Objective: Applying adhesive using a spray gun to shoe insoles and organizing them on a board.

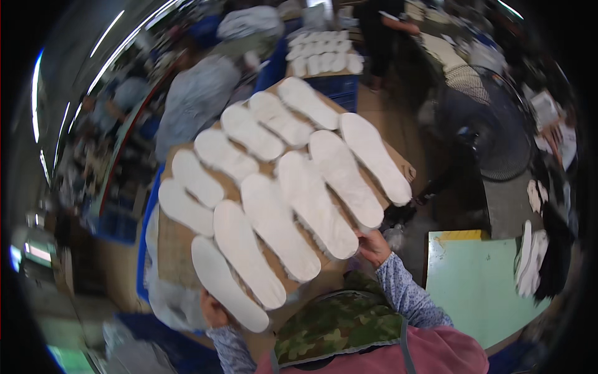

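Observation:
A brown cardboard sheet bears several white insoles laid side by side in two slanting rows. My left hand grips the sheet's near left edge, beside the nearest insole. At the near right edge my right hand is closed on the sheet, close to the tip of another insole. Part of the fingers of both hands is hidden by the sheet and the insoles. The sheet slants across the view, its far end toward the upper middle.
Blue crates stand beyond the sheet, with another board of white insoles on top. A large black fan stands at the right, past a pale green tabletop. Big clear plastic bags are at the left. Another person stands far back.

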Demonstrator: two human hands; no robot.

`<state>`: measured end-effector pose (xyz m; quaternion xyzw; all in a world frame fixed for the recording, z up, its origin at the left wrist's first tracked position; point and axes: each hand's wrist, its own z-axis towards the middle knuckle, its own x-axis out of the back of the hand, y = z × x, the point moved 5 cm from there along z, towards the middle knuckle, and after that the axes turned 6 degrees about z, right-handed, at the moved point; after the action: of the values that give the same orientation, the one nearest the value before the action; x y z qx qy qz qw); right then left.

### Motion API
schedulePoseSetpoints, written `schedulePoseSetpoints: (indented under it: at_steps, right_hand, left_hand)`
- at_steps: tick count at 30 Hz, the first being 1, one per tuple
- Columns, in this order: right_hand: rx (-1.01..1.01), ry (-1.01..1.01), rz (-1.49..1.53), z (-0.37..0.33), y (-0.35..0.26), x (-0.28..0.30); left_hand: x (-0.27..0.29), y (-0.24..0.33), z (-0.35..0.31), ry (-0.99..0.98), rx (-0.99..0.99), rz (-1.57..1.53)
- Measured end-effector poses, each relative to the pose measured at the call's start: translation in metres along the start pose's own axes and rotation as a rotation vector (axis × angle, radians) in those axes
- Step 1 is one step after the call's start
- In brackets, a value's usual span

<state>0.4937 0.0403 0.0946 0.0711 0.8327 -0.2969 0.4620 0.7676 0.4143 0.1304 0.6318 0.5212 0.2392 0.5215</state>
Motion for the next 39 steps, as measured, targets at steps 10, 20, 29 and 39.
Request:
schedulePoseSetpoints:
  at_steps: [10, 20, 29, 39]
  right_hand:
    - [-0.065, -0.010, 0.030, 0.013, 0.007, 0.015]
    - [0.066, 0.145, -0.016, -0.015, -0.001, 0.002]
    - [0.109, 0.056, -0.158, -0.012, -0.017, -0.017]
    - [-0.079, -0.241, -0.265, 0.061, -0.049, 0.012]
  left_hand:
    - [-0.012, -0.010, -0.020, -0.014, 0.041, -0.145]
    - [0.008, -0.027, 0.021, 0.044, 0.074, -0.159]
    - [-0.002, -0.010, 0.010, -0.077, 0.051, -0.305]
    - [-0.032, -0.066, -0.045, 0.106, -0.143, -0.262]
